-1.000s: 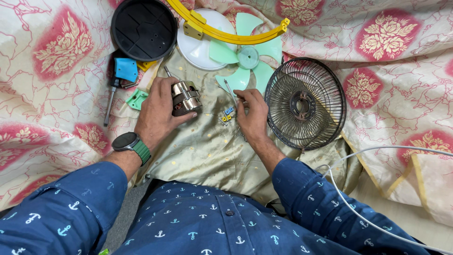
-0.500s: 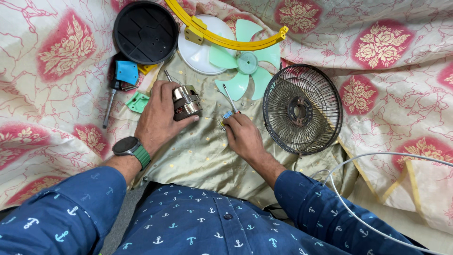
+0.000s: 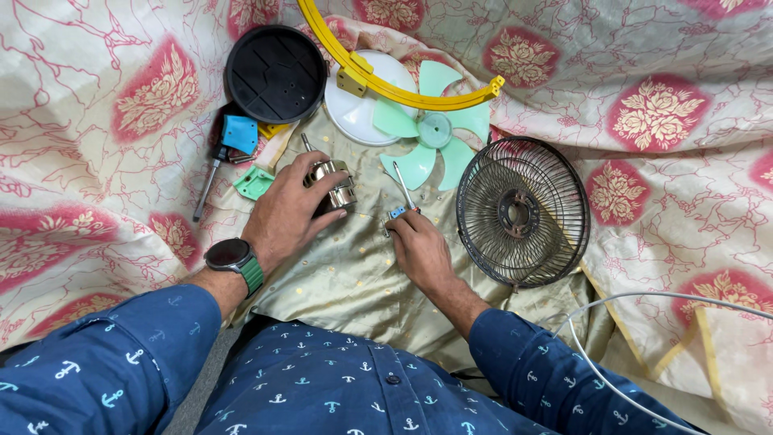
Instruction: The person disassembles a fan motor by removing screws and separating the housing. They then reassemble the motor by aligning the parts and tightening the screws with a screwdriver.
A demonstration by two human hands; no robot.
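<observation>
Sleeves: dark blue shirt sleeves with small anchor print (image 3: 121, 370) fill the near edge of the view.
Cable: a thin white cable (image 3: 612, 322) loops at the near right, over the cloth.
Watch: a black wristwatch with a green strap (image 3: 233, 258) sits on the left wrist.
Left hand: the left hand (image 3: 286, 213) is closed around a small silver metal motor cylinder (image 3: 334, 184), its fingers wrapped over the top; the motor rests on the gold cloth just left of centre.
Right hand: the right hand (image 3: 419, 246) is closed on a thin screwdriver with a blue handle (image 3: 400, 197), whose shaft points away, toward the fan blade.
Cloth: a shiny gold cloth with small dots (image 3: 354, 282) lies under both hands, on a cream sheet with red flower print (image 3: 684, 121).
Grille: a round black wire fan grille (image 3: 522, 211) stands tilted just right of the right hand.
Small parts: a pale green plastic piece (image 3: 254, 182) and a blue plastic block (image 3: 240, 133) lie left of the motor, beside a dark-handled tool (image 3: 205, 189).
Blade: a mint green plastic fan blade (image 3: 435, 133) lies beyond the hands, overlapping a round white plastic disc (image 3: 358, 105).
Far parts: a round black plastic cover (image 3: 275, 74) and a curved yellow plastic bracket (image 3: 394, 84) lie farthest off.
</observation>
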